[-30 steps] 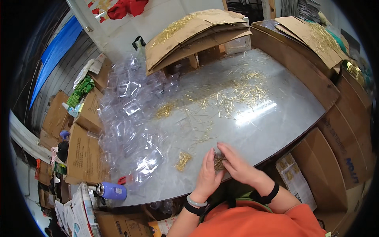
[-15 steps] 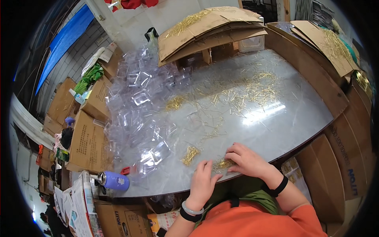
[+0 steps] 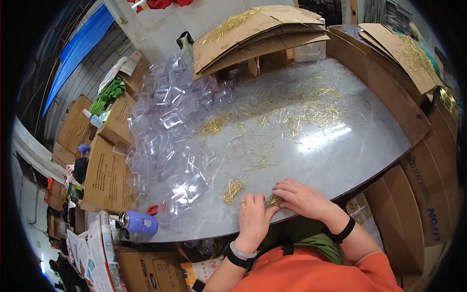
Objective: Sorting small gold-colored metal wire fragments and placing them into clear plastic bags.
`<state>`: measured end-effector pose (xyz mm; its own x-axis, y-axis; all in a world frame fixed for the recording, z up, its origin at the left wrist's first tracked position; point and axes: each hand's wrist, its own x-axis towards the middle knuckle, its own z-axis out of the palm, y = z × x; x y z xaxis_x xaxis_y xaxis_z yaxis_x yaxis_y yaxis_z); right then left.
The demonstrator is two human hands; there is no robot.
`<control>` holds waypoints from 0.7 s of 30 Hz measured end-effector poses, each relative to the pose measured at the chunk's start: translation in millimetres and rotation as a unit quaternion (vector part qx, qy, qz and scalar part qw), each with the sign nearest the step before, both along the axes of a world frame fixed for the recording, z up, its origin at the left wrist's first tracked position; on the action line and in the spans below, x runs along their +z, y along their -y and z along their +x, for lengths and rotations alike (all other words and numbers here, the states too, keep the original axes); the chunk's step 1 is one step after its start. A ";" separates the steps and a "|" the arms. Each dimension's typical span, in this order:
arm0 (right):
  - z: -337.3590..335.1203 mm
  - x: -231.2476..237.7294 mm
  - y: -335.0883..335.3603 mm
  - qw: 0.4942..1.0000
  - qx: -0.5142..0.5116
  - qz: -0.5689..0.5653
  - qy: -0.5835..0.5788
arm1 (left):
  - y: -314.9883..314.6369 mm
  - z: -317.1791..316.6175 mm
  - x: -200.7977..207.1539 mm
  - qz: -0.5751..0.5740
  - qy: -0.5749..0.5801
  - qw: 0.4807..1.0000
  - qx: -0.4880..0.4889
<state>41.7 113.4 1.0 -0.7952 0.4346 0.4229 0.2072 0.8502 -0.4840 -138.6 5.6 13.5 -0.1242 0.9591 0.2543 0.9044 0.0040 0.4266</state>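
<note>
At the table's near edge, my two hands close in on a small bunch of thin gold wire hooks. My right hand curls over the bunch from the right, its fingers covering part of it. From the left, my left hand presses against the bunch's end, fingers bent together and thumb nearly meeting the right thumb. Just beyond my left fingertips lies a neat pile of gold wire hooks. Farther back, another pile and a wide loose scatter of hooks lie on the grey tabletop.
Clear plastic boxes are heaped along the table's left. A purple bottle and a small red object stand near the left front edge. Bent cardboard with hooks on top covers the back. Cardboard boxes flank the left side.
My left hand has moved in toward the right one, and its thumb now reaches the bunch of hooks. My right hand has shifted slightly left and closed further over the bunch.
</note>
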 end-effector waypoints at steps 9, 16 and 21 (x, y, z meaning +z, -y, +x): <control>0.3 -2.0 1.0 0.999 -0.006 0.039 0.036 | 12.2 -6.2 5.1 -0.022 0.314 0.949 -0.029; 0.6 11.2 4.1 0.999 0.005 0.027 0.039 | 7.2 -10.6 -1.4 -0.042 0.265 0.963 -0.024; 0.6 2.4 1.0 0.998 0.006 0.054 0.043 | -0.5 -6.7 5.1 0.027 0.119 0.991 -0.052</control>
<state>42.3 112.4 3.5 -0.8358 0.3797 0.3965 0.2327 0.8992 -0.3706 -145.2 6.1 18.5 -0.0888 0.9554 0.2817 0.7722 -0.1127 0.6254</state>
